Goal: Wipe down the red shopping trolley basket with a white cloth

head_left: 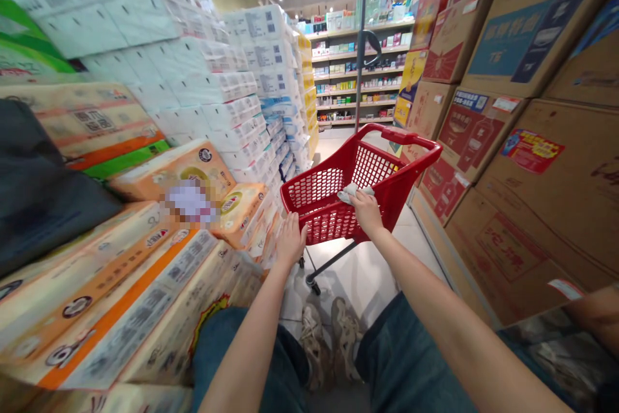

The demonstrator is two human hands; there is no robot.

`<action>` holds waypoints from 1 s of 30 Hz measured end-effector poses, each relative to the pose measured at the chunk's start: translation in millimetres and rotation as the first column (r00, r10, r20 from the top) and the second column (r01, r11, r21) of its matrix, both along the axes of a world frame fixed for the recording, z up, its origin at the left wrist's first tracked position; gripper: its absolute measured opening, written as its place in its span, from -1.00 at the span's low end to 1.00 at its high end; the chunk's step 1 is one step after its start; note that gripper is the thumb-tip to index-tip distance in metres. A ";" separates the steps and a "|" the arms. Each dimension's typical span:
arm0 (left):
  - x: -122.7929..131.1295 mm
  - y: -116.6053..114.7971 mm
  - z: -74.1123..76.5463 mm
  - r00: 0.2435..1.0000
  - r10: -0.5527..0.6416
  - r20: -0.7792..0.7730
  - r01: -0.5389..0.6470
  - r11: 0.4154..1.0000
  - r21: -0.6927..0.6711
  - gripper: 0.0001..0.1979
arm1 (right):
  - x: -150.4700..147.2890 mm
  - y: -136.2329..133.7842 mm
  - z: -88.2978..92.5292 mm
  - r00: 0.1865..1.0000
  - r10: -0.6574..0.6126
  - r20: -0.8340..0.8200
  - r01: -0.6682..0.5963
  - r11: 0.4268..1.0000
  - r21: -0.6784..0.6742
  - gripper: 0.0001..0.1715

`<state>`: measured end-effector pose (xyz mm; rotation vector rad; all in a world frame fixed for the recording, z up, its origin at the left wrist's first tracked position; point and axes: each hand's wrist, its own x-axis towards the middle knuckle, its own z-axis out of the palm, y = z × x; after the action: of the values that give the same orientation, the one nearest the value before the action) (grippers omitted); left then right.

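Observation:
A red plastic shopping cart (411, 174) with a perforated basket stands tilted in view before my feet. My left hand (291, 239) is at the basket's near left corner, its fingers over the rim and its thumb a little apart. In my right hand (367, 212) is a crumpled whitish cloth (346, 194), pressed against the upper edge of the basket's near side. The fingers are closed over the cloth and partly hide it. Through the holes, the basket's inside shows only in part.
Stacked tissue packs (145, 252) rise close on my left, with a dark bag (43, 187) on them. Cardboard cartons (541, 187) line the right side. Beyond the cart are a grey pole (360, 78) and stocked shelves (333, 75). Part of a person's arm (597, 319) shows at lower right.

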<state>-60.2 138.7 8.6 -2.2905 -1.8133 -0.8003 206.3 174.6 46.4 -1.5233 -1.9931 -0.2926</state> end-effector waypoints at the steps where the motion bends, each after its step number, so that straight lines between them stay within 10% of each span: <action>1: -3.6 4.4 1.0 1.000 0.012 0.002 -0.012 1.000 -0.004 -0.46 | -4.3 -1.1 -0.1 1.000 0.005 -0.004 -0.005 1.000 -0.002 -0.50; 11: -19.9 7.3 23.9 0.997 0.082 0.007 -0.082 0.997 -0.011 -0.47 | -46.9 -37.2 1.7 0.995 0.081 -0.061 -0.082 0.997 -0.010 -0.50; 21: 32.6 -55.0 48.6 0.944 -0.302 -0.136 0.305 0.952 0.003 -0.58 | -64.8 -97.6 4.6 0.974 0.216 -0.071 -0.215 0.976 0.014 -0.48; 30: 39.2 -112.6 48.8 0.947 -0.269 -0.175 0.286 0.955 0.075 -0.48 | 37.8 -129.7 30.7 0.986 0.010 0.166 -0.038 0.985 0.170 -0.48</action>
<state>-21.0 26.1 57.4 -2.4967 -1.3707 -0.6961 244.1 44.9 77.1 -1.4037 -2.0516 -0.5825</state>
